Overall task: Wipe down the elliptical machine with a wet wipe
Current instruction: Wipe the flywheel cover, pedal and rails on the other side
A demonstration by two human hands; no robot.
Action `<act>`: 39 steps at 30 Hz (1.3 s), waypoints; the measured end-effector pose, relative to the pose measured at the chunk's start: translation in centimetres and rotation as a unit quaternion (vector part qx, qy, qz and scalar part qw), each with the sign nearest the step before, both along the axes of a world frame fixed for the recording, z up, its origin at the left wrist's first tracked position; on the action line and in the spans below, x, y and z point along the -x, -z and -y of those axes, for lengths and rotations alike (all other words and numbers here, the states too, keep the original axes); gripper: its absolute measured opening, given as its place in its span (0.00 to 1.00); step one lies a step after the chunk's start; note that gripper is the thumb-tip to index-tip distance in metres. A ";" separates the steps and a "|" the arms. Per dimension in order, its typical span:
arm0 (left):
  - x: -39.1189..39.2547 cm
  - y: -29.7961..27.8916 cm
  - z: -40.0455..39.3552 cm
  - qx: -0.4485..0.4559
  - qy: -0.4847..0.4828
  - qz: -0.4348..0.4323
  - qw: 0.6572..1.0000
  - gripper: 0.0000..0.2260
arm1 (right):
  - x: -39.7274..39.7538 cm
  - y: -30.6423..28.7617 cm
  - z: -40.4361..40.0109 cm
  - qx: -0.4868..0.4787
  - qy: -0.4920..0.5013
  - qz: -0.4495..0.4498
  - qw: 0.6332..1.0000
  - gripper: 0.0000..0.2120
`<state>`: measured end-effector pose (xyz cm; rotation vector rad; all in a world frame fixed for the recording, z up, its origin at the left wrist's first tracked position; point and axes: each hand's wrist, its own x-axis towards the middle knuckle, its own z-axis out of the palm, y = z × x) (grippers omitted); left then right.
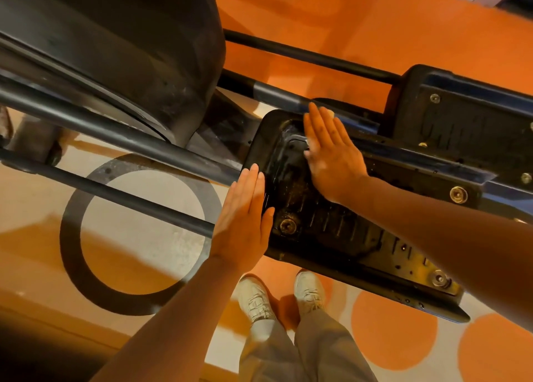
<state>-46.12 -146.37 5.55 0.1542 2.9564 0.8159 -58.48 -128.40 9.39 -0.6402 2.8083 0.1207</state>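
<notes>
Left hand (243,223) flat, fingers straight and together, pointing away. Right hand (328,153) likewise flat, palm down, fingers extended. Both forearms bare, reaching forward.

warm orange light, dim lower-left corner — wide-angle bending at edges, slight softness throughout.

Black plastic pedal (302,205), glossy and wet-looking with gritty specks, smooth dark metal bars (129,136), matt scuffed plastic housing (129,64), dull metal bolts (458,194), matt floor (375,29)
</notes>
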 end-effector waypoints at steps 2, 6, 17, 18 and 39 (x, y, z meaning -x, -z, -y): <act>-0.1 -0.1 -0.3 0.003 -0.015 0.006 1.000 0.27 | 0.8 0.2 1.0 0.020 -0.001 0.008 1.000 0.28; -0.2 -0.4 -0.8 -0.005 -0.030 0.014 0.999 0.28 | 0.6 0.0 -0.5 0.020 0.005 0.011 1.000 0.29; 0.3 -0.3 -0.9 -0.027 -0.033 0.007 0.999 0.30 | -2.8 -1.5 -7.1 0.002 0.058 -0.010 0.998 0.29; 0.2 -0.3 -0.9 -0.025 -0.030 0.005 0.999 0.29 | -2.5 -1.2 -6.2 0.004 0.054 -0.007 0.999 0.31; 0.0 -0.3 -0.5 0.021 -0.010 -0.028 0.999 0.27 | -6.8 -3.7 -17.9 0.032 0.112 -0.030 0.993 0.37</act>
